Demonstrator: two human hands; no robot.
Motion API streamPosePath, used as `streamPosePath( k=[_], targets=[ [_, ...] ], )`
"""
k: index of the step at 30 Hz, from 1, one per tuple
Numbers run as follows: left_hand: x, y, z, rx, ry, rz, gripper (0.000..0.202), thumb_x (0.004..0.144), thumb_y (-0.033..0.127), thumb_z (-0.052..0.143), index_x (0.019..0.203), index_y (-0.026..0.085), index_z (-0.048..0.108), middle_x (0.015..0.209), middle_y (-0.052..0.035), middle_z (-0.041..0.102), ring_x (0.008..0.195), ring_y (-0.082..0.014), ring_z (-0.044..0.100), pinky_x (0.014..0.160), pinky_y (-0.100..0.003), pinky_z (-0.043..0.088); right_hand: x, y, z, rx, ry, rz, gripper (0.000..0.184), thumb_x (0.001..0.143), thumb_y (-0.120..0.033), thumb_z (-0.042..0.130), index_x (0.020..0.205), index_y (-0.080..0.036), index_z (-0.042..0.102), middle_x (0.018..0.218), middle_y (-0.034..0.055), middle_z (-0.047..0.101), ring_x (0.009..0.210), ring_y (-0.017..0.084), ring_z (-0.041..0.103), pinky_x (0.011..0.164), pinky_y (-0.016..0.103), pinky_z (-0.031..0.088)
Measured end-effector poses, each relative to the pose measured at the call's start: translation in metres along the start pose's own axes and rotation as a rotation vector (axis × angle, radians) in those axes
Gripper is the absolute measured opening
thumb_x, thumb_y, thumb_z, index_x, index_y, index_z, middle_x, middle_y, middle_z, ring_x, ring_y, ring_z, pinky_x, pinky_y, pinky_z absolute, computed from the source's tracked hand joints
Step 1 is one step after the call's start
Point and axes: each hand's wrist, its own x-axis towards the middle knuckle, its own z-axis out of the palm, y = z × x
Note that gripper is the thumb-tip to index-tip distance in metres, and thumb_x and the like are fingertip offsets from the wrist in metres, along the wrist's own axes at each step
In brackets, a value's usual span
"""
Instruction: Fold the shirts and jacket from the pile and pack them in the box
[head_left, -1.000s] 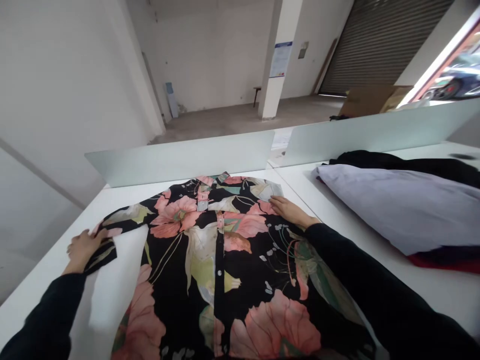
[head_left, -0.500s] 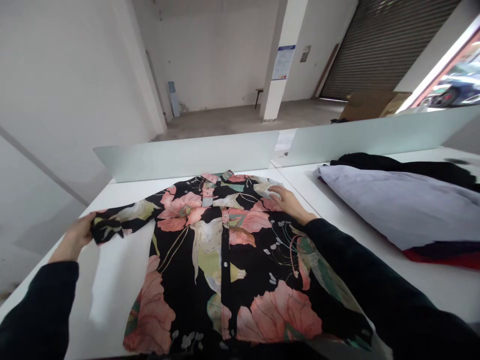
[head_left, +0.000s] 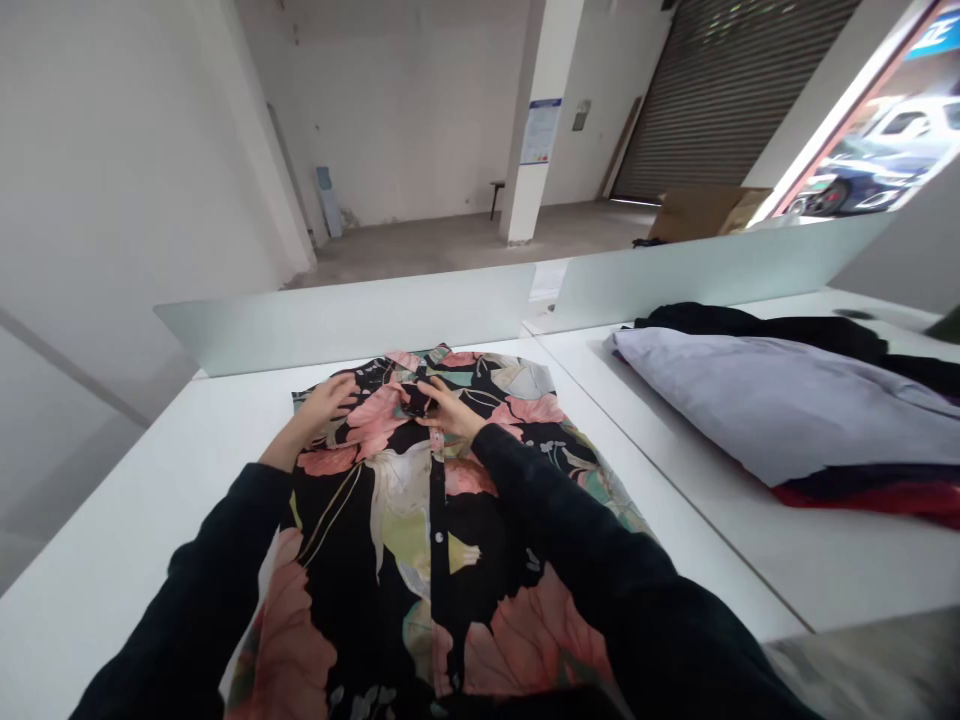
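Note:
A black shirt with large pink flowers (head_left: 405, 530) lies face up on the white table, collar pointing away from me and buttons down its middle. Its left-hand sleeve is folded inward over the chest, and the bunched cuff (head_left: 417, 400) rests just below the collar. My right hand (head_left: 452, 408) has its thumb and fingers closed on that cuff. On the folded shoulder edge lies my left hand (head_left: 330, 402), palm down with fingers stretched out and apart. The shirt's far-right sleeve is not visible as a separate part, and my forearms cover some of the cloth.
Right of the seam in the white table (head_left: 127, 500), a pile of clothes has a pale grey garment (head_left: 765, 390) on top, with black, navy and red cloth around it. A low frosted glass divider (head_left: 360, 320) runs along the table's back edge.
The left-hand sleeve, stretched out sideways before, is now folded across the chest. My left hand moved right to the shoulder; my right hand moved left from the other shoulder to the cuff.

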Motion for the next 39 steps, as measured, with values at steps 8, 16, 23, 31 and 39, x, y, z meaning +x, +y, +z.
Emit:
streamPosePath(
  k=[8, 16, 23, 31, 39],
  targets=[
    [-0.029, -0.084, 0.007, 0.471, 0.167, -0.096, 0.074, 0.061, 0.021, 0.062, 0.134, 0.014, 0.049, 0.148, -0.0179, 0.04, 0.138, -0.0384, 0.035, 0.113, -0.056, 0.029, 0.017, -0.013, -0.039, -0.742, 0.27, -0.101, 0.06, 0.074, -0.05, 0.073, 0.123, -0.022, 0.051, 0.09, 0.0034, 0.068, 0.081, 0.019, 0.066, 0.076, 0.031, 0.053],
    [-0.033, -0.106, 0.016, 0.742, 0.267, -0.044, 0.058, 0.079, 0.016, 0.044, 0.137, 0.012, 0.046, 0.143, -0.0196, 0.044, 0.136, -0.0344, 0.037, 0.11, -0.051, 0.035, 0.055, -0.033, -0.015, -1.156, 0.426, -0.298, 0.046, 0.087, -0.014, 0.047, 0.133, -0.018, 0.05, 0.117, 0.0115, 0.067, 0.107, 0.025, 0.062, 0.096, 0.036, 0.045],
    [-0.038, -0.106, 0.018, 0.832, 0.256, -0.003, 0.054, 0.085, 0.013, 0.035, 0.138, 0.012, 0.046, 0.144, -0.021, 0.043, 0.132, -0.0372, 0.041, 0.102, -0.053, 0.043, 0.033, -0.048, -0.087, -1.23, 0.538, -0.208, 0.038, 0.085, -0.012, 0.049, 0.121, -0.014, 0.063, 0.115, 0.0114, 0.069, 0.105, 0.023, 0.064, 0.092, 0.031, 0.047],
    [-0.032, -0.1, 0.022, 0.85, 0.212, 0.038, 0.056, 0.08, 0.006, 0.039, 0.133, 0.015, 0.055, 0.144, -0.0193, 0.044, 0.131, -0.0318, 0.046, 0.106, -0.044, 0.042, 0.022, -0.02, -0.107, -1.308, 0.524, -0.144, 0.039, 0.092, -0.027, 0.05, 0.127, -0.016, 0.059, 0.104, 0.0117, 0.072, 0.095, 0.024, 0.068, 0.084, 0.033, 0.049],
    [-0.035, -0.094, 0.025, 0.835, 0.169, 0.02, 0.053, 0.083, 0.008, 0.035, 0.131, 0.016, 0.056, 0.143, -0.0178, 0.047, 0.125, -0.0311, 0.053, 0.102, -0.045, 0.045, 0.003, -0.019, -0.114, -1.428, 0.404, -0.203, 0.021, 0.088, -0.02, 0.056, 0.103, -0.013, 0.069, 0.1, 0.0136, 0.071, 0.096, 0.024, 0.066, 0.089, 0.035, 0.047]
  ],
)
